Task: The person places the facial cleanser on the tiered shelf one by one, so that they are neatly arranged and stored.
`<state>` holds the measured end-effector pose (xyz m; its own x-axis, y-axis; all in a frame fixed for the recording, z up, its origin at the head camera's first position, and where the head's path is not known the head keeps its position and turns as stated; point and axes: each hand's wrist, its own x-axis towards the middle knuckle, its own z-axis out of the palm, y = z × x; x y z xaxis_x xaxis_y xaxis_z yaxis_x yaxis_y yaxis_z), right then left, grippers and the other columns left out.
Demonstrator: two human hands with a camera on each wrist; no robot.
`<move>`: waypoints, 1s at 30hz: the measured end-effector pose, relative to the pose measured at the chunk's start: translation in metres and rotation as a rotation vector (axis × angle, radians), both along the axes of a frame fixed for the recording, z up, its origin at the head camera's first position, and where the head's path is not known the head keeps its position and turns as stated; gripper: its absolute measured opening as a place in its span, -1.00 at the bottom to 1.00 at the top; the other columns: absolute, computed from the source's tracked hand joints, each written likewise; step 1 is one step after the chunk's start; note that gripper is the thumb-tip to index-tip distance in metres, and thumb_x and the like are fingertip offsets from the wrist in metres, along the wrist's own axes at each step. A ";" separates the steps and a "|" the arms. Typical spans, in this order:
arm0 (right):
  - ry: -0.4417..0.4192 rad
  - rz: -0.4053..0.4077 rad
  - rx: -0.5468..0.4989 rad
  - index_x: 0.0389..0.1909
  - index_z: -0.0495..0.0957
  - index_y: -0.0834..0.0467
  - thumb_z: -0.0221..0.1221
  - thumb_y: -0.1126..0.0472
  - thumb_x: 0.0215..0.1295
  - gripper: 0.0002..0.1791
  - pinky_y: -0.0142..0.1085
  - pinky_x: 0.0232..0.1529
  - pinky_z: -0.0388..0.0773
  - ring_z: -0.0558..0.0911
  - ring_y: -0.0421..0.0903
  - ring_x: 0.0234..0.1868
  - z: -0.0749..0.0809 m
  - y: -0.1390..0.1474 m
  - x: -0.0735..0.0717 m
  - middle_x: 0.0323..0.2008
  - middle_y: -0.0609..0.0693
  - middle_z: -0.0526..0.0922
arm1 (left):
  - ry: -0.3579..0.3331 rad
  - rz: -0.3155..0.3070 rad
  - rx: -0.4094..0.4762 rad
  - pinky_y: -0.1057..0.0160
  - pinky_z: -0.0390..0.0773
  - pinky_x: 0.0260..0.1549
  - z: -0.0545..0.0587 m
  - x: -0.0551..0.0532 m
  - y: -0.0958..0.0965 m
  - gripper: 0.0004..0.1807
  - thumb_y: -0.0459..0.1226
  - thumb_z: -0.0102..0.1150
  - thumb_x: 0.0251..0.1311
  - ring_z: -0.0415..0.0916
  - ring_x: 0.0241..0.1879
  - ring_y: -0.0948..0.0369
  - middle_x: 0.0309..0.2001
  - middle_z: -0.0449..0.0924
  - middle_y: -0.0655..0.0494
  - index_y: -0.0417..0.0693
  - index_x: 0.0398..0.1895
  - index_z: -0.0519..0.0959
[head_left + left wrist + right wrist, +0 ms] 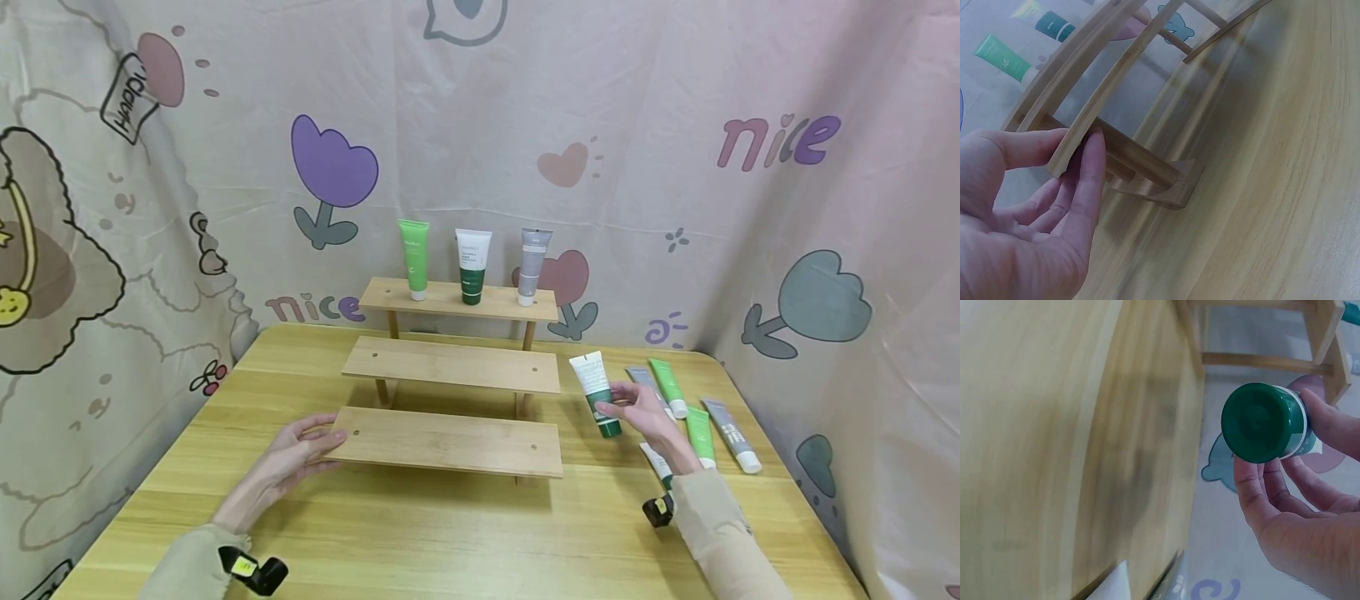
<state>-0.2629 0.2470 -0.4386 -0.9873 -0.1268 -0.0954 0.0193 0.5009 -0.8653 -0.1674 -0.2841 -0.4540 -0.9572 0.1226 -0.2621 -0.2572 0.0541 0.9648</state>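
Observation:
A three-tier wooden display stand (450, 364) stands on the table. My left hand (298, 454) pinches the left end of its lowest board (1113, 72), thumb on one face and fingers on the other. To the right of the stand, my right hand (647, 414) holds a white and dark green squeeze tube (595, 392) above the table, tilted with its cap down. That green cap (1257, 423) faces the right wrist camera. On the top board stand a light green tube (415, 258), a white and green tube (472, 265) and a grey tube (532, 267), all upright on their caps.
Several tubes lie on the table's right side: green tubes (667, 387) (701, 435), a grey tube (731, 435), another grey tube (641, 377) partly behind my hand, and a white and green tube (656, 461) near my right wrist. Patterned cloth (637, 83) hangs behind the table.

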 end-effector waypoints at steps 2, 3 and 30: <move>0.008 -0.004 -0.012 0.30 0.34 0.49 0.30 0.26 0.30 -0.36 -0.14 0.22 0.52 0.58 0.08 0.08 0.003 -0.003 0.001 0.12 0.37 0.55 | 0.006 0.001 -0.001 0.17 0.75 0.03 0.000 0.000 -0.001 -0.18 -0.28 0.16 0.42 0.65 -0.13 0.32 -0.04 0.53 0.14 -0.46 0.52 -0.06; 0.012 -0.003 -0.017 0.30 0.35 0.49 0.29 0.26 0.30 -0.36 -0.19 0.19 0.52 0.59 0.03 0.05 0.004 -0.004 0.001 0.11 0.36 0.56 | 0.007 0.001 0.003 0.16 0.75 0.03 0.000 -0.001 -0.001 -0.18 -0.29 0.16 0.41 0.65 -0.13 0.32 -0.05 0.54 0.15 -0.47 0.52 -0.05; 0.047 -0.010 -0.296 0.32 0.33 0.39 0.31 0.28 0.28 -0.36 -0.42 0.15 0.48 0.58 -0.31 -0.06 0.046 -0.025 0.007 -0.16 -0.23 0.59 | 0.014 -0.088 0.083 0.30 0.76 -0.07 0.001 -0.003 -0.012 -0.22 -0.36 0.18 0.39 0.66 -0.18 0.35 -0.17 0.61 0.23 -0.51 0.48 0.00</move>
